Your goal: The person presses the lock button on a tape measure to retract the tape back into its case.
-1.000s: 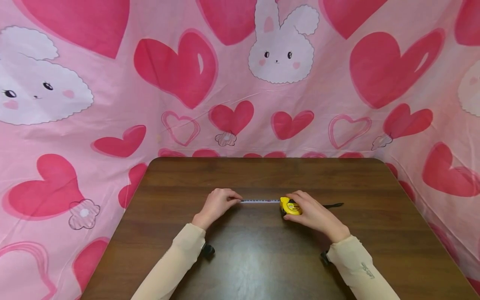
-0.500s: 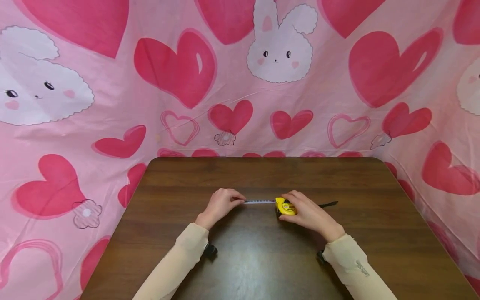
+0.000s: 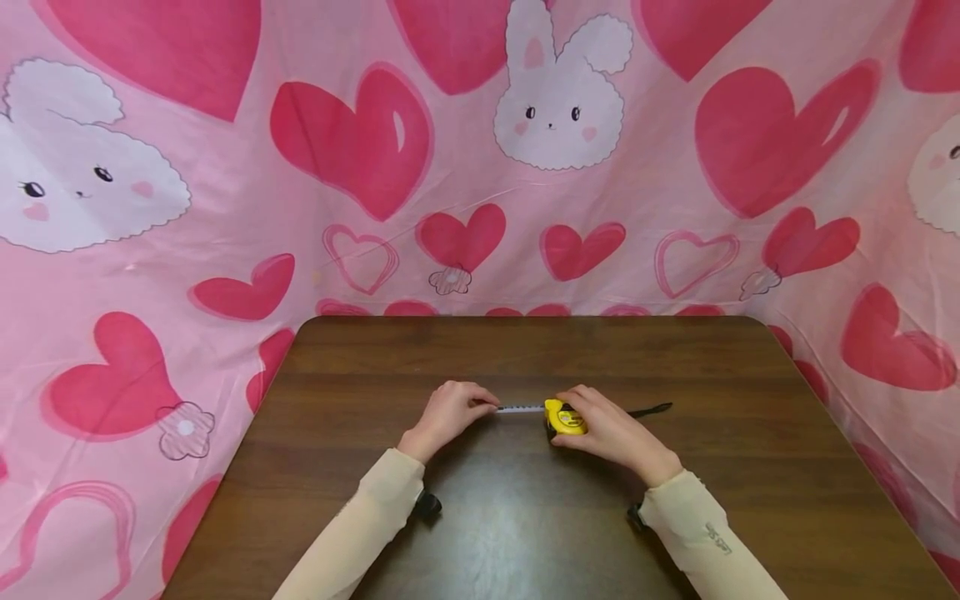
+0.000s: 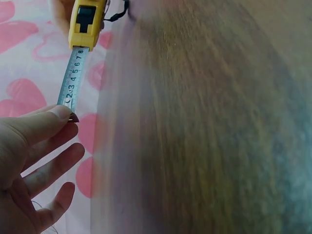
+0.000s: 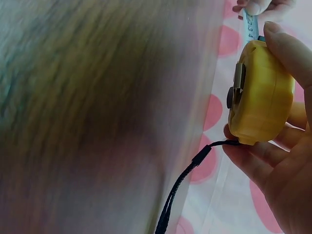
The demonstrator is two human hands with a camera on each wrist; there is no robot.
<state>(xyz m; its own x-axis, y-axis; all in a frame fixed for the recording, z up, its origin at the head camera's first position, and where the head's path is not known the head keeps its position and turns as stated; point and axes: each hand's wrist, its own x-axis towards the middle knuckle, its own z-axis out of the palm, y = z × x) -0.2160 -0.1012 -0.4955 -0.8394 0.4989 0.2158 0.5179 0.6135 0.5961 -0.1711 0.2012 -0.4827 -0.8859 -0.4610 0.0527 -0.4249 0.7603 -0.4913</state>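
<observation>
A yellow tape measure (image 3: 566,419) is gripped in my right hand (image 3: 611,433), thumb on one side and fingers on the other. Its short white blade (image 3: 522,409) stretches leftward to my left hand (image 3: 448,419), which pinches the metal end between thumb and forefinger. In the left wrist view the blade (image 4: 73,75) shows numbers up to about 8 at the case mouth, and the other fingers of that hand are spread. From the case a black wrist strap (image 5: 178,187) hangs free in the right wrist view.
Both hands are above a brown wooden table (image 3: 495,517). Pink cloth (image 3: 480,183) printed with hearts and rabbits hangs behind it and on both sides. Dark camera mounts (image 3: 427,506) sit at the wrists.
My hands have come closer together, the left moving right and the right moving left. The exposed blade has become shorter as it runs back into the case.
</observation>
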